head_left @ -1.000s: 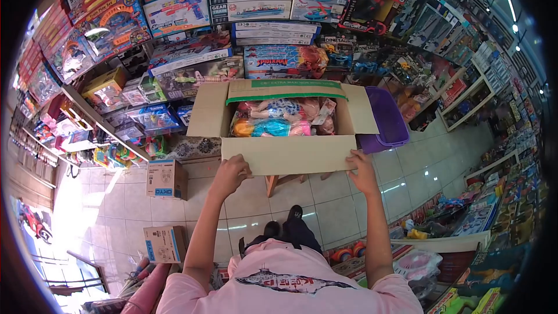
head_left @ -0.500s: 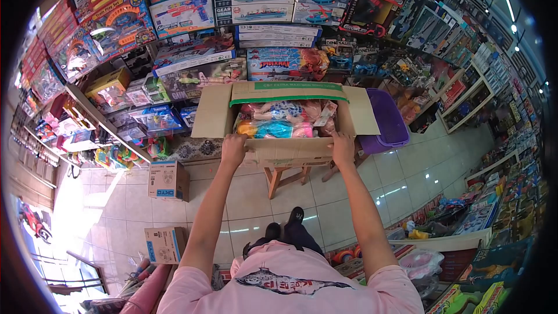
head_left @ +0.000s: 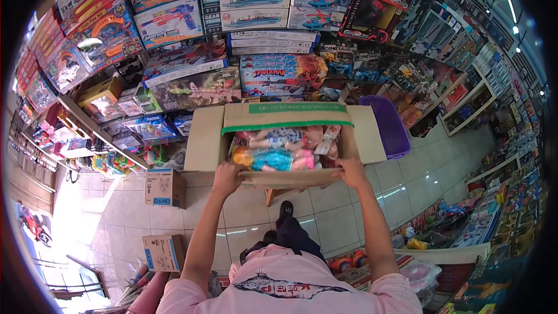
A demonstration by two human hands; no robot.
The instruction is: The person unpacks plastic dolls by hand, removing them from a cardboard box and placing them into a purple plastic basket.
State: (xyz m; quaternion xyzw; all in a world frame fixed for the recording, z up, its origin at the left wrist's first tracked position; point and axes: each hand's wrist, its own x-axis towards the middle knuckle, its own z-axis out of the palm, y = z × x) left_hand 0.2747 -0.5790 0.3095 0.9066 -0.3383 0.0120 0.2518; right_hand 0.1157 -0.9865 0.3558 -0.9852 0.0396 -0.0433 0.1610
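Note:
Both hands are on an open cardboard box [head_left: 288, 179], its flaps folded outward. My left hand [head_left: 228, 177] grips the left end of the near edge, fingers curled over the rim. Near the right end of that edge, my right hand [head_left: 350, 173] holds the rim the same way. Inside lie several dolls in clear plastic; one doll [head_left: 276, 160] wears blue and has yellow hair. A white tag [head_left: 331, 132] shows at the right. Below the box, part of a wooden stool [head_left: 271, 196] is visible; the rest is hidden.
A purple plastic tub [head_left: 390, 134] stands right of the box. Shelves ahead hold boxed toys, including a Spiderman set [head_left: 282, 74]. Two small cartons, a farther carton [head_left: 165, 188] and a nearer carton [head_left: 164, 252], sit on the tiled floor at left. More toys line the right.
The box has come toward my body with both hands still on its near edge, covering more of the stool. My feet have shifted.

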